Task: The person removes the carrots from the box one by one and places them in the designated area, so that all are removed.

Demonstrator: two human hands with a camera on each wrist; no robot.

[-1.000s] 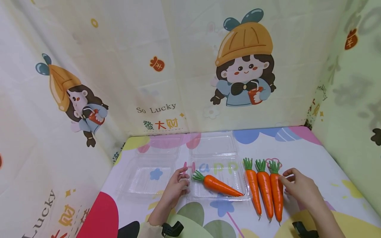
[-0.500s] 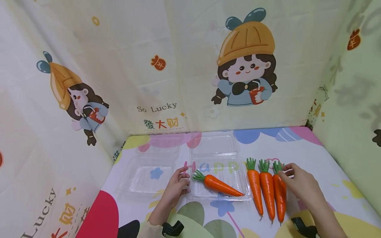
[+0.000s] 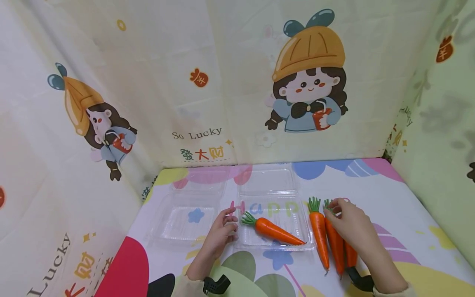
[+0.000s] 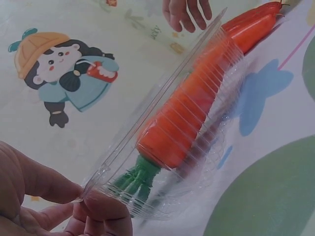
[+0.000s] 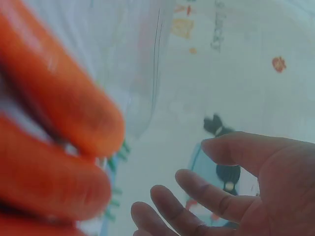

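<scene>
My left hand point(image 3: 219, 235) pinches the left edge of a clear plastic clamshell box point(image 3: 243, 244) between thumb and fingers, as the left wrist view shows. Inside that box one orange carrot point(image 3: 276, 232) with a green top lies slanted. Right of the box, three more carrots stand side by side, tops away from me: a left one point(image 3: 319, 237), a middle one point(image 3: 335, 245) and a right one point(image 3: 350, 256). Over the green tops of the middle and right ones hovers my right hand point(image 3: 352, 222). In the right wrist view its thumb and fingers point(image 5: 194, 183) are spread with nothing between them.
A second clear clamshell box point(image 3: 174, 239) lies with its lid back, left of the first. Both lids point(image 3: 267, 181) reach toward the printed back curtain point(image 3: 237, 103). Curtains also stand at the left and right of the patterned tablecloth point(image 3: 371, 185).
My right hand first shifted the three carrots slightly right, away from the box. It has since left the rightmost carrot and moved left over the middle one's top. The left hand stays put.
</scene>
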